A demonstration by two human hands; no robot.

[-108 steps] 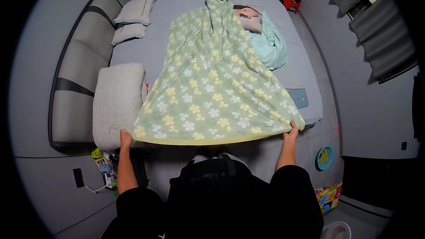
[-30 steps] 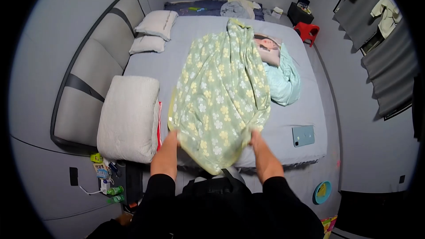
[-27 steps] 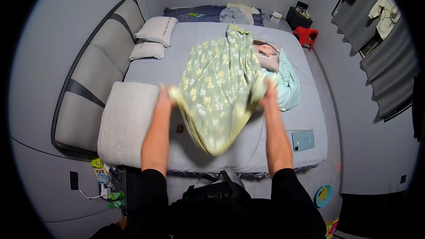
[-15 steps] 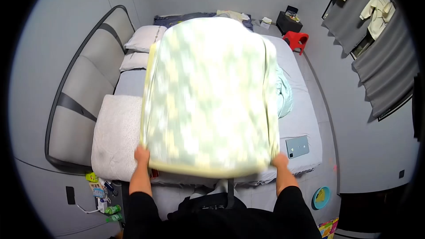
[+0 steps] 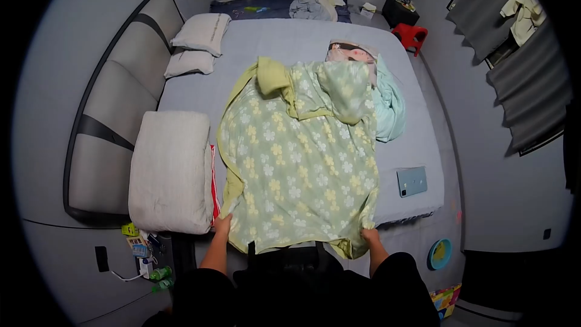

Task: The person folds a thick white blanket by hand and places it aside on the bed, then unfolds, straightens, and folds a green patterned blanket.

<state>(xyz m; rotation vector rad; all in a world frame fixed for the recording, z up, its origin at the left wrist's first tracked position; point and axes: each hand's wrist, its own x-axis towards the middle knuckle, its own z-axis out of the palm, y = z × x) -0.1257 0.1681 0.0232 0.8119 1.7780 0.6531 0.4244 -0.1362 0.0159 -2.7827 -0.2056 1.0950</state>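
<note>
A green blanket [image 5: 290, 169] with white and yellow clover flowers lies spread over the bed [image 5: 266, 39]. Its far end is folded back on itself in rumpled flaps, showing a plain yellow-green side at the far left. My left hand [image 5: 223, 225] is closed on the near left corner, beside a folded white quilt [image 5: 169, 172]. Gripping the near right corner is my right hand [image 5: 369, 236], just past the bed's near edge. Between the hands the near hem hangs slack in front of my body.
Two pillows [image 5: 201, 33] lie by the padded headboard [image 5: 115, 97]. A mint-green cloth [image 5: 389, 109], a pink printed item [image 5: 351, 53] and a tablet [image 5: 412, 181] are on the bed's right side. A red stool [image 5: 411, 37] and a blue basin [image 5: 440, 254] stand on the floor.
The blanket was billowing in the air, hiding much of the bed. It has come down onto the mattress, its far end folded over. Both hands still hold its near corners, now closer together.
</note>
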